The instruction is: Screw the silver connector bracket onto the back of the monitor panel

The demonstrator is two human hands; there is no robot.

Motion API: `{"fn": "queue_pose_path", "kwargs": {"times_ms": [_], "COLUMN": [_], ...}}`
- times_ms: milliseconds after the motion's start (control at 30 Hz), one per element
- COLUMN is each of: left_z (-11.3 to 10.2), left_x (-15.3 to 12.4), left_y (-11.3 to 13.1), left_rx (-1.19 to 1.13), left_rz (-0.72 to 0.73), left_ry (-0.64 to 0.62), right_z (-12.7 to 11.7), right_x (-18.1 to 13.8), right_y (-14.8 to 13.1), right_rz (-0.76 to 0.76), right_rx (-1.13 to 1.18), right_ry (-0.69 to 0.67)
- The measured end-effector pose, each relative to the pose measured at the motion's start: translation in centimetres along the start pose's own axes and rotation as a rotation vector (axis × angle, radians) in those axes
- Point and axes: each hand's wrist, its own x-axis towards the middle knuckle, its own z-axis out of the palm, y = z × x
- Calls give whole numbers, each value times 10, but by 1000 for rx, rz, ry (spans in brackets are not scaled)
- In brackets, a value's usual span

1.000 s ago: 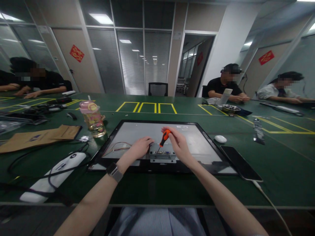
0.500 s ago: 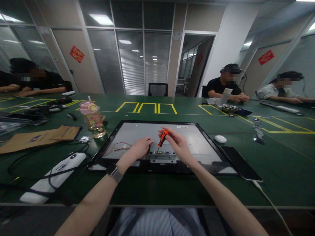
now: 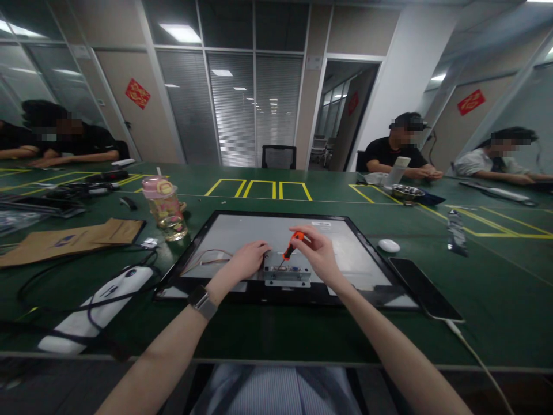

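A display panel (image 3: 254, 227) with a black frame lies in front of me, its grey back upward. Near its front edge is a metal bracket (image 3: 287, 282) with ports along it. My right hand (image 3: 317, 251) grips an orange and black screwdriver (image 3: 294, 244), held tilted. Its thin shaft points down at the port row; whether the tip sits in a screw is too small to tell. My left hand (image 3: 248, 260), with a watch on the wrist, has its fingers closed at the bracket's left end; the fingertips are partly hidden. Thin wires (image 3: 207, 256) lie left of that hand.
On the left are a drink bottle (image 3: 166, 207), a brown paper bag (image 3: 73, 239) and a white power strip (image 3: 99, 308) with black cables. To the right lie a phone (image 3: 425, 288) on a cable and a white case (image 3: 389, 246). Several people sit across the green table (image 3: 268, 334).
The screwdriver's handle leans further right, and my right hand has shifted slightly right and down with it. My left hand stays at the bracket. The whole view has shifted slightly.
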Motion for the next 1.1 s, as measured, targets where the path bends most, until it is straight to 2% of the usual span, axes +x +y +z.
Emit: {"fn": "queue_pose_path", "kwargs": {"times_ms": [67,233,400,467,600,800,1000,1100], "left_z": [0,2,0,0,2,3,1,0], "left_x": [0,1,0,0,1,0,-1,-1], "left_y": [0,-3,-1,-1,-2,-3,-1,0], "left_rx": [1,0,-1,6,17,23,19,8], "left_rz": [2,28,18,25,36,26,24,21], "left_ry": [7,13,16,16,14,18,7,10], "right_z": [0,1,1,0,0,0,0,1], "right_x": [0,-2,-1,-1,-1,-1,-3,-3], "right_y": [-2,-4,-3,-5,-7,-2,-5,-1], "right_rz": [-23,34,-14,-37,29,-15,51,56], "right_rx": [-36,82,-18,-41,80,-39,88,46], "right_ry": [-4,-159,-45,-56,-164,-40,-169,-93]}}
